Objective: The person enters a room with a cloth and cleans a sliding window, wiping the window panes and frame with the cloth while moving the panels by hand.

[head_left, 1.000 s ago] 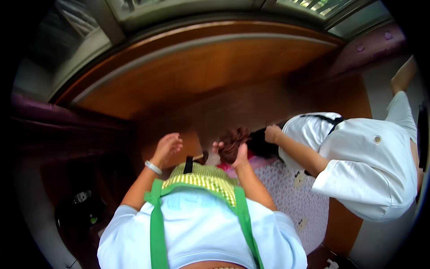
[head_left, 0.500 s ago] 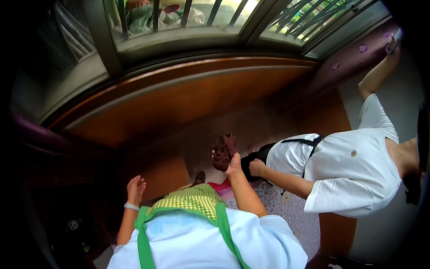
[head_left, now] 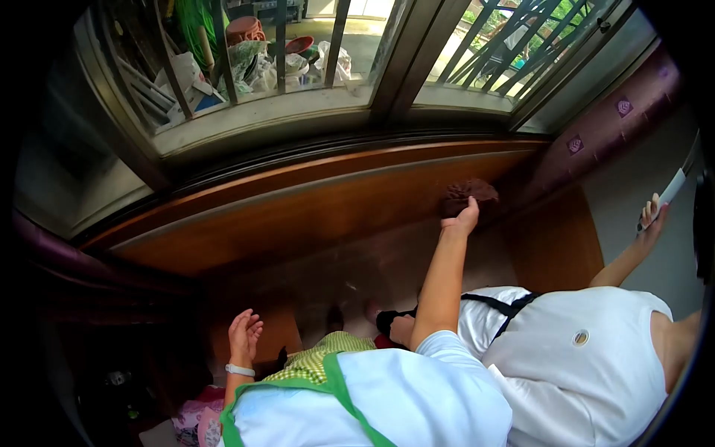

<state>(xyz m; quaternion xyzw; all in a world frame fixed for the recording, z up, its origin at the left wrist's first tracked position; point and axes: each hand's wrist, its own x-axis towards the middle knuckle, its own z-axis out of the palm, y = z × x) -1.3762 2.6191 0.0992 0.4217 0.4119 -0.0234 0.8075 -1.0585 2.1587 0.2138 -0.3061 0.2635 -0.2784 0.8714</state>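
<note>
Bright window daylight, dim room below, fisheye-curved edges.

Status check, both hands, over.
Left hand empty. Right hand gripping brown cloth, near wooden panel. Person in white close on right.

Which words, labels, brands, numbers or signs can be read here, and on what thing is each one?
No text can be read.
Round badge on the other person's white shirt: any lettering is too small to read.
Purple curtain: square patterns, no readable letters.
</note>
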